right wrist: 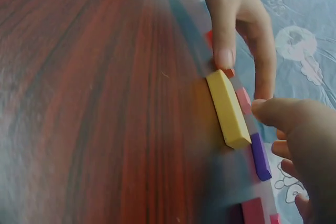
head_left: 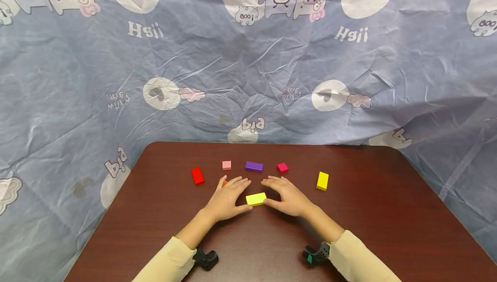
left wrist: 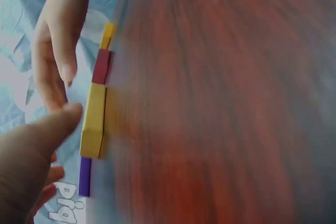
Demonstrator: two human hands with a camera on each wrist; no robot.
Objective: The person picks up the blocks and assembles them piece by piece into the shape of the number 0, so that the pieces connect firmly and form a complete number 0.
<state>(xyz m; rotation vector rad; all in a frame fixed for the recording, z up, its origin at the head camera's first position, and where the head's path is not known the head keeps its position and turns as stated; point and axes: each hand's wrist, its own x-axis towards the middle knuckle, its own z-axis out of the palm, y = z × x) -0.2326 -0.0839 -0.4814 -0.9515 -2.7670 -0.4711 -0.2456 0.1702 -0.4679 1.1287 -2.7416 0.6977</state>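
Observation:
A bright yellow rectangular block [head_left: 256, 199] lies on the table between the two hands. My left hand [head_left: 228, 199] is on its left side, fingers loosely extended, with the thumb tip close by the block's near left end. On the other side is my right hand [head_left: 290, 196], fingers spread forward and slightly bent, its thumb tip right at the block's right end. Neither hand grips anything. Behind the left fingers, an orange block [head_left: 224, 183] is mostly hidden. Partly covered by the right hand is a crimson block [right wrist: 253, 212], seen better in the right wrist view.
Farther back stand a red block [head_left: 197, 176], a pink block [head_left: 227, 165], a purple block [head_left: 254, 166] and a small crimson-pink block [head_left: 282, 168]. Another yellow block [head_left: 322, 181] lies to the right. A patterned blue-grey cloth [head_left: 217, 79] hangs behind the brown table [head_left: 369, 213].

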